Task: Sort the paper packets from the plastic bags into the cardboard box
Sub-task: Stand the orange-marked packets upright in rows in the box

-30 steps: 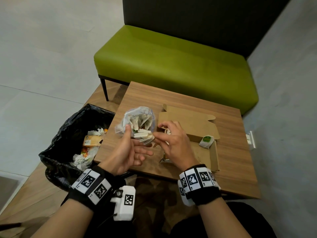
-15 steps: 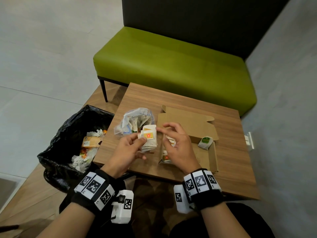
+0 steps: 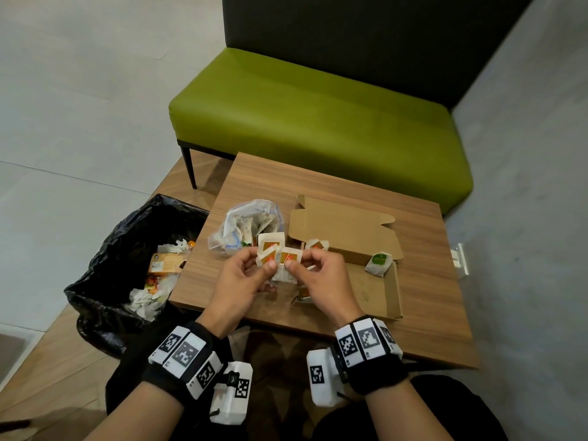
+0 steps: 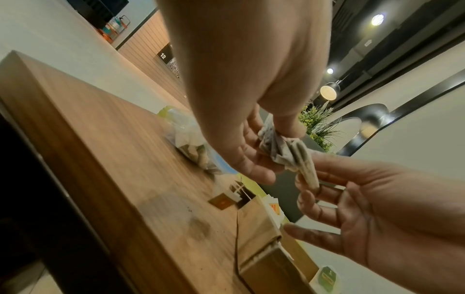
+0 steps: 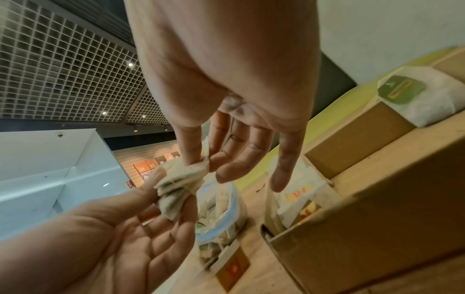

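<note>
Both hands hold one small bunch of paper packets point(image 3: 278, 261) above the bench point(image 3: 334, 192), between plastic bag point(image 3: 245, 226) and cardboard box point(image 3: 375, 283). Left hand point(image 3: 243, 276) pinches it thumb-to-fingers; right hand point(image 3: 321, 275) pinches the other edge, remaining fingers loose. More packets sit in the bag, others in the box. A green-label packet point(image 3: 378, 263) leans on the box wall.
</note>
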Demonstrator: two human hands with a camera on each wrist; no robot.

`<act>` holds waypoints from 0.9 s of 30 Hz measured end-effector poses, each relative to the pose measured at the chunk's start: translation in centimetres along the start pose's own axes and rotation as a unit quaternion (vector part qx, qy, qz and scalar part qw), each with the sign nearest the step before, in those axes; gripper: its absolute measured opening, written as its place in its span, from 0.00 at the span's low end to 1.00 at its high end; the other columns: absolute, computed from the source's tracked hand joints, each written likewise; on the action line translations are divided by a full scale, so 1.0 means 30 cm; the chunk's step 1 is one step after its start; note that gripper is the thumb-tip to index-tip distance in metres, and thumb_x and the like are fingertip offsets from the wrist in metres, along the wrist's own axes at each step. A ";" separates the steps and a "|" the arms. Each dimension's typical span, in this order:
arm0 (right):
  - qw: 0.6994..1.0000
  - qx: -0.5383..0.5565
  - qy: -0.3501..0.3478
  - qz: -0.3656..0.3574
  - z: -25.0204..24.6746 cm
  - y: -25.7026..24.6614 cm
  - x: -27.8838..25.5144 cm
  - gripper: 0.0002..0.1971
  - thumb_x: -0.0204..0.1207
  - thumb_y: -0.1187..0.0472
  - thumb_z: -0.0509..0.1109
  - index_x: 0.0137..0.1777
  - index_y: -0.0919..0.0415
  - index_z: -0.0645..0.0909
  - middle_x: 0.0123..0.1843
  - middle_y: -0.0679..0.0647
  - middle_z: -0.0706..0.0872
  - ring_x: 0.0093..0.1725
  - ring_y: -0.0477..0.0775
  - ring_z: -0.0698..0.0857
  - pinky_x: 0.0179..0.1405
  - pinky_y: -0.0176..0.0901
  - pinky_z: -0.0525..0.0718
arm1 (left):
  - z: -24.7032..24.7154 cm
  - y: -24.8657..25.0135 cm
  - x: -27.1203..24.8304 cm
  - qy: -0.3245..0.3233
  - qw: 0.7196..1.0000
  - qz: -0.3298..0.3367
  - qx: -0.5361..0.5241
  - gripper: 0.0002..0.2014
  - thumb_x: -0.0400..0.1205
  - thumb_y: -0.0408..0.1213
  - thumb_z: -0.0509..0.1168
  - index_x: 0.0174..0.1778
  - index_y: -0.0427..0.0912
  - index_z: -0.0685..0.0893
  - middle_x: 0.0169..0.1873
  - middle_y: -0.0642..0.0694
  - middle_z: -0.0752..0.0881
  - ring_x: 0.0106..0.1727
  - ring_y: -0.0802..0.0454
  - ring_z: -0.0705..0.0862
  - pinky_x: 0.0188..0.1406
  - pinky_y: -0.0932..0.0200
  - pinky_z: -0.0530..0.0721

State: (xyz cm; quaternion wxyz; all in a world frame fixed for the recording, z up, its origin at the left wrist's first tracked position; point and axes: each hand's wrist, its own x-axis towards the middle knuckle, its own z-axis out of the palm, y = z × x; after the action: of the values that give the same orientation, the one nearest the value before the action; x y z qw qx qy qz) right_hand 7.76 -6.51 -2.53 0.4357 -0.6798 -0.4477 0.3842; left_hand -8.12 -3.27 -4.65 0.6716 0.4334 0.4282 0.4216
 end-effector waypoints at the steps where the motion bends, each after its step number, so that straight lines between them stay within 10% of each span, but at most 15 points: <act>1: 1.000 0.004 0.004 0.002 -0.006 -0.001 -0.001 0.04 0.74 0.58 0.80 0.42 0.57 0.89 0.40 0.54 0.91 0.38 0.52 0.89 0.44 0.57 0.90 | 0.001 -0.003 0.001 0.004 1.000 -0.001 -0.002 0.18 0.77 0.36 0.71 0.62 0.34 0.83 0.53 0.40 0.90 0.48 0.51 0.90 0.37 0.55 0.91; 14: 0.984 -0.047 0.167 0.037 -0.275 0.030 0.066 0.02 0.74 0.57 0.79 0.42 0.52 0.88 0.39 0.50 0.90 0.45 0.59 0.89 0.43 0.58 0.91 | -0.026 -0.016 0.029 0.065 0.996 -0.003 0.056 0.06 0.82 0.35 0.70 0.54 0.43 0.88 0.49 0.44 0.92 0.53 0.48 0.91 0.43 0.52 0.90; 18: 0.976 -0.166 0.120 0.073 -0.282 0.102 0.107 0.04 0.75 0.54 0.78 0.44 0.53 0.89 0.39 0.46 0.88 0.42 0.50 0.86 0.39 0.42 0.80 | 0.001 -0.010 0.008 0.046 0.995 0.001 0.086 0.07 0.82 0.36 0.71 0.54 0.41 0.87 0.48 0.47 0.92 0.52 0.51 0.91 0.44 0.51 0.90; 27: 0.934 -0.338 0.048 0.107 -0.239 0.169 0.155 0.04 0.80 0.53 0.72 0.46 0.49 0.88 0.46 0.46 0.89 0.49 0.50 0.85 0.49 0.47 0.83 | 0.006 -0.004 -0.024 0.013 0.995 -0.004 0.104 0.09 0.81 0.33 0.70 0.57 0.45 0.87 0.50 0.50 0.92 0.52 0.58 0.90 0.47 0.59 0.90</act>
State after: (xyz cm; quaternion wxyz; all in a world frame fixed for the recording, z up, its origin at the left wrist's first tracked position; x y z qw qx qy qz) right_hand 17.10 -5.01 -5.57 0.1577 -0.8483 -0.4545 0.2215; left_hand -8.12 -4.03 -4.56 0.6192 0.4933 0.4803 0.3776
